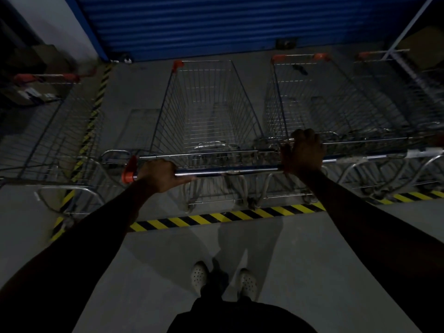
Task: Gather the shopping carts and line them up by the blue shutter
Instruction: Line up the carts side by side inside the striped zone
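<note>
**cart being pushed into the row at the blue shutter**

dim view from a head camera, looking down over two outstretched arms in dark sleeves. the person stands on a grey concrete floor (312, 260) and holds the middle cart (204, 111) by its handle bar (228, 169).

the left hand (158, 174) is wrapped over the bar, fingers curled tight around it, just beside the orange end cap (128, 173). the right hand (302, 152) is clenched at the bar's other end, fingers folded over. that hand sits so close to the next cart's handle that it is hard to tell which one it grips.

the middle cart points nose first at the blue shutter (216, 25), which runs along the far edge of the floor. its rear wheels sit just inside a line of yellow and black tape (216, 218).

a second cart (312, 104) stands just beside it to the right, and a third cart (396, 92) stands beyond that, both facing the shutter.

the row looks mostly formed. one more cart (48, 121) stands apart at the left edge of the floor, across the side tape, and probably still needs bringing in. the middle cart may need a last nudge to sit level with its neighbours.
</note>
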### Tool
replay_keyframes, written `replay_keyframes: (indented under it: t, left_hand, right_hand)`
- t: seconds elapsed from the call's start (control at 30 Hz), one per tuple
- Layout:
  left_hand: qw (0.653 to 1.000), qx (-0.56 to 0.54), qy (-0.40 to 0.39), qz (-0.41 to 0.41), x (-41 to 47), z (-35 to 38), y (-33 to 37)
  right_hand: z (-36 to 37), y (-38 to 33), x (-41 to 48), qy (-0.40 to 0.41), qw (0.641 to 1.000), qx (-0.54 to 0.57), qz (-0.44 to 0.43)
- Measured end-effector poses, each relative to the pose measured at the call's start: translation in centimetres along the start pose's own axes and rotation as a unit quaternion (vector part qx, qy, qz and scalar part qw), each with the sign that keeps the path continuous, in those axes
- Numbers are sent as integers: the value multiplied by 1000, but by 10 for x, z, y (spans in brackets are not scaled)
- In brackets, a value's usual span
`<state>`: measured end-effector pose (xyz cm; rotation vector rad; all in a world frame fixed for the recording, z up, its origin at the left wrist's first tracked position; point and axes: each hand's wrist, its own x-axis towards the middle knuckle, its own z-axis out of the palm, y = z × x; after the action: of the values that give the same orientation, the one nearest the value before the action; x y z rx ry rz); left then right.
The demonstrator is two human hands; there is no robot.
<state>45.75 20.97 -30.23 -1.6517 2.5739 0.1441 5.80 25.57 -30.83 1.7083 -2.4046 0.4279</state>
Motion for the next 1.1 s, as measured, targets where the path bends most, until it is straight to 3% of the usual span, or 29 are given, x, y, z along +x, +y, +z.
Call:
replay_keyframes:
  t: [0.1,0.2,0.3,0.63,0.73,0.9,1.03,1.1]
  left_hand:
    - [1000,17,7,-7,3,11,-6]
    - [1000,26,14,-1,2,15,-10]
    - [999,43,25,12,-2,17,-10]
    - [999,38,18,5,-3,16,-7]
    - [999,41,25,18,-5,15,-7]
    - [999,23,30,13,-17,8,0]
    - [999,17,34,5,-23,4,5]
    - [999,16,33,0,-25,4,6]
  right_hand:
    - [2,8,-6,-83,992,-73,61]
    - [-4,11,-8,-115,990,-78,30]
    - [-11,19,-11,-126,990,-70,-13]
    - [-20,32,-20,-101,992,-66,-26]
    - [-20,32,-21,-103,994,-20,-13]
    - [-11,13,-18,-63,998,3,13]
    - [-16,-18,-21,85,979,157,-101]
    - [-13,-32,-24,69,967,182,-163]
